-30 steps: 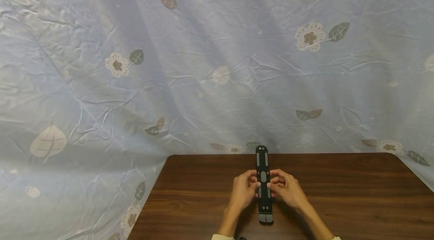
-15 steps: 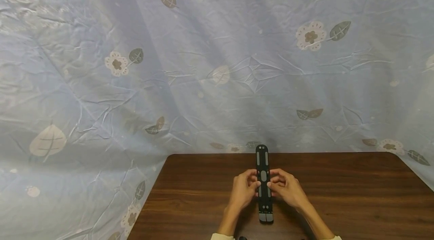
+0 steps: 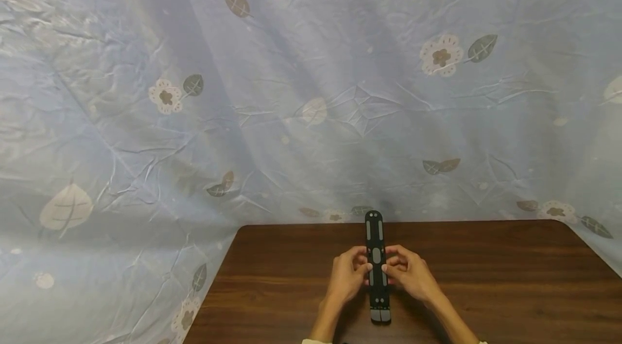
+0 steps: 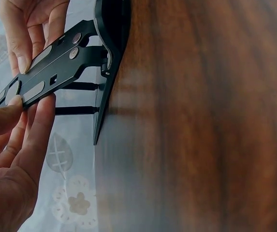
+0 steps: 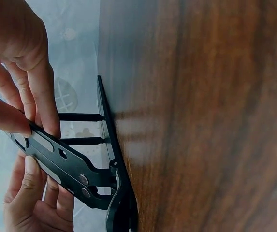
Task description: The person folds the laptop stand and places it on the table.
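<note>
A black folding laptop stand (image 3: 376, 280) with grey pads stands on the table, narrow and lengthwise in front of me. My left hand (image 3: 346, 275) pinches its left edge near the middle, thumb on the top face and fingers beneath. Opposite it, my right hand (image 3: 410, 274) pinches the right edge the same way. From the left wrist view, the upper plate (image 4: 51, 72) of the stand rises at a slant from its base on the table. Two thin support struts (image 5: 80, 141) join the plate to the base, as the right wrist view shows.
The dark brown wooden table (image 3: 510, 274) has rounded far corners. Behind it and along the left hangs a wrinkled pale blue sheet (image 3: 291, 160) printed with flowers and leaves. The stand's far end reaches the table's back edge in the head view.
The head view has shifted slightly. Both hands keep the same hold on the laptop stand, which looks unchanged.
</note>
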`<state>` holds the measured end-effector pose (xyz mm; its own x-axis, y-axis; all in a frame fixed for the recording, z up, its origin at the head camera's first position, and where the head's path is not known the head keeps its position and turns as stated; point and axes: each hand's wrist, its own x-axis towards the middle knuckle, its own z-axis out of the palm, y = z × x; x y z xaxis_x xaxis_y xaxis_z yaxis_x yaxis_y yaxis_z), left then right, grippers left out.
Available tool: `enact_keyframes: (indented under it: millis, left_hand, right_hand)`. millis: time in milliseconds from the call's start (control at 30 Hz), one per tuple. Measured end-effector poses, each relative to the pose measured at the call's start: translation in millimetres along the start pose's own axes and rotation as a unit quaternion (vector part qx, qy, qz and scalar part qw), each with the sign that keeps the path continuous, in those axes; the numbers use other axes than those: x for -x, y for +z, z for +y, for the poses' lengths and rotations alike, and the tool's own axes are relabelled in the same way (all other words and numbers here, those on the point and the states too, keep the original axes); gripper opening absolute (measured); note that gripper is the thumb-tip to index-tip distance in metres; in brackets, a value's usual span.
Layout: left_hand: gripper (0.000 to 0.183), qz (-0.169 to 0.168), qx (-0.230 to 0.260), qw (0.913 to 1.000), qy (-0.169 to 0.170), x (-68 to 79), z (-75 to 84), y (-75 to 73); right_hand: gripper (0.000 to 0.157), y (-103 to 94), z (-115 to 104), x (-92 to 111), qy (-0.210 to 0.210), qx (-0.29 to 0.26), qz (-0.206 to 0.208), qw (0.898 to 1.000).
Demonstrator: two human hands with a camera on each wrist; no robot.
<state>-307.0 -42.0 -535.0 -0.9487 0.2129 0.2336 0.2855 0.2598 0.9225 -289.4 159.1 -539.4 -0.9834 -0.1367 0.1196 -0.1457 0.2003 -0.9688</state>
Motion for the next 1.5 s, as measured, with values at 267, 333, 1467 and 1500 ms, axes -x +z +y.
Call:
enact_keyframes:
  millis: [267, 333, 1467, 1500]
  left_hand:
    - [0.032, -0.022, 0.018, 0.9996, -0.001, -2.2, -2.1, -5.8]
    - [0.032, -0.032, 0.011, 0.9994, 0.000, -2.0, -2.7, -9.3]
    - [0.059, -0.099, -0.205, 0.9657, 0.125, -59.8, 27.8, -49.5]
    - [0.060, -0.102, -0.205, 0.9654, 0.124, -60.7, 28.2, -49.7]
  right_hand:
    - [0.044, 0.5, -1, -1, -0.003, 0.027, 0.004, 1.000]
    - [0.045, 1.2, -1, 0, -0.002, 0.032, -0.002, 0.999]
    - [0.052, -1.6, -12, 35, 0.019, 0.112, -0.032, 0.993]
    - [0.052, -1.9, -12, 36, 0.020, 0.110, -0.035, 0.993]
